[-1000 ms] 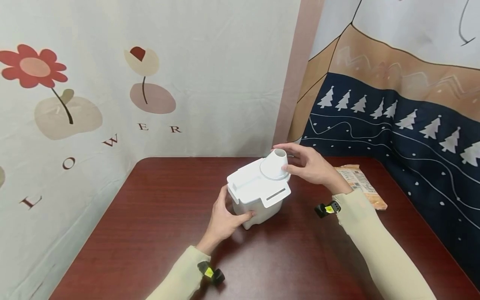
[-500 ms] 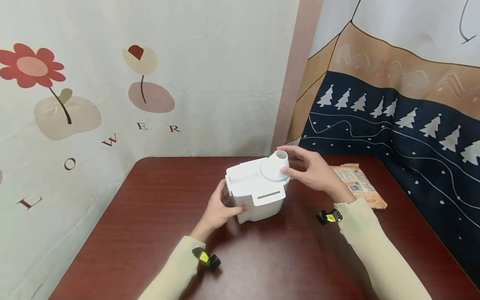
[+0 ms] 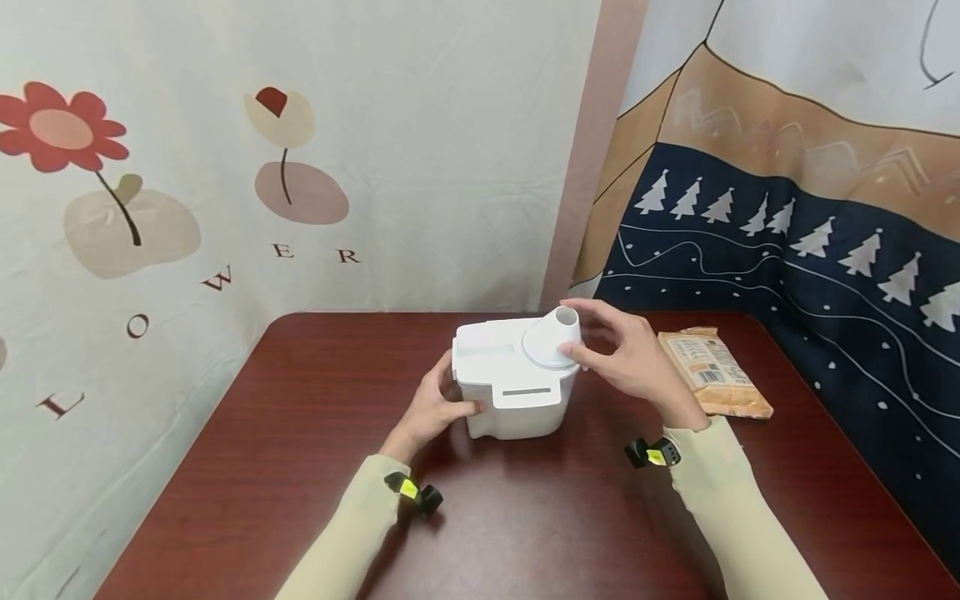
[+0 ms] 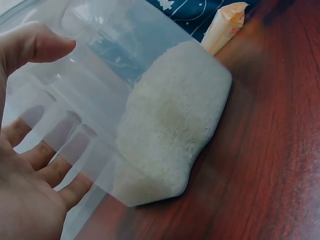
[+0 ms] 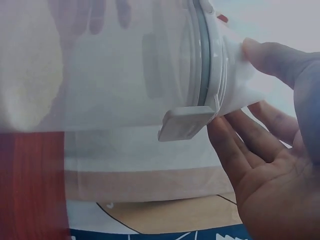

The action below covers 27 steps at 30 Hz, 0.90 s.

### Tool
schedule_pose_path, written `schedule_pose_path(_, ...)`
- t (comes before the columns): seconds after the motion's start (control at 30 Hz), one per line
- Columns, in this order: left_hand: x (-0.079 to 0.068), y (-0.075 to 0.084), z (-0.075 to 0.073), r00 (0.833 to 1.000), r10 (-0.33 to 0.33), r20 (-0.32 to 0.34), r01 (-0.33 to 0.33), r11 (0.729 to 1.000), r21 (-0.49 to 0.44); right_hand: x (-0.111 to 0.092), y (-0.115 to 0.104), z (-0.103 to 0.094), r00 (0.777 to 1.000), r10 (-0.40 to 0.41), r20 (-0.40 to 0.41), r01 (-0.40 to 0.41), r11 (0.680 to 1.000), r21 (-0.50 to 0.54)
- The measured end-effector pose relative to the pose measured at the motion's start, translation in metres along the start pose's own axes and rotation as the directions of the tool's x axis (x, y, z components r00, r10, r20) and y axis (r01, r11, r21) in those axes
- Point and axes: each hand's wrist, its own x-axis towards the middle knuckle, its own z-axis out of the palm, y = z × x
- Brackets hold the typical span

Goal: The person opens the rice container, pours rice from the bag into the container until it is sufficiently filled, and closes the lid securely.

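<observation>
A translucent storage container (image 3: 521,421) with a white lid (image 3: 487,354) is upright at the middle of the table, between both hands. White, rice-like grains (image 4: 165,115) fill its lower part in the left wrist view. My left hand (image 3: 429,410) holds its left end, thumb on the front wall and fingers round the side. At the lid's right end rises a white cone-shaped spout (image 3: 550,340) with an open top. My right hand (image 3: 633,360) grips this spout between thumb and fingers; fingertips behind it are partly hidden in the head view. A grey-white side clip (image 5: 185,122) shows in the right wrist view.
An orange-and-white packet (image 3: 716,375) lies on the right of the dark red table (image 3: 322,433), behind the right forearm. Printed curtains (image 3: 450,167) hang along the table's back and right edges.
The container has turned so that its front side faces me more squarely. My left hand has shifted slightly left and away from me with it. The right hand stays on the spout.
</observation>
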Motion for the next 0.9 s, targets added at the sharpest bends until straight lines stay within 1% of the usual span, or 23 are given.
schedule_pose_path(0.23,0.000,0.000,-0.001,1.000,-0.006,0.016,0.006,1.000,0.008,-0.003,-0.001,0.003,1.000,0.006,-0.017,-0.006,1.000,0.014)
schedule_pose_path(0.43,0.000,-0.001,-0.001,1.000,-0.005,0.019,0.004,1.000,0.025,-0.004,-0.003,0.007,0.997,-0.058,-0.051,0.058,0.998,0.005)
schedule_pose_path(0.57,-0.001,-0.001,0.000,1.000,-0.010,0.024,0.010,1.000,0.027,-0.007,-0.005,0.010,0.992,-0.098,-0.079,0.097,0.995,-0.019)
schedule_pose_path(0.73,-0.002,-0.001,0.001,0.999,0.008,0.032,-0.008,1.000,0.025,-0.010,-0.008,0.012,0.981,-0.165,-0.101,0.155,0.983,-0.094)
schedule_pose_path(0.9,-0.003,-0.003,0.002,1.000,0.011,0.026,-0.011,1.000,0.021,-0.014,-0.014,0.013,0.959,-0.259,-0.116,0.233,0.952,-0.200)
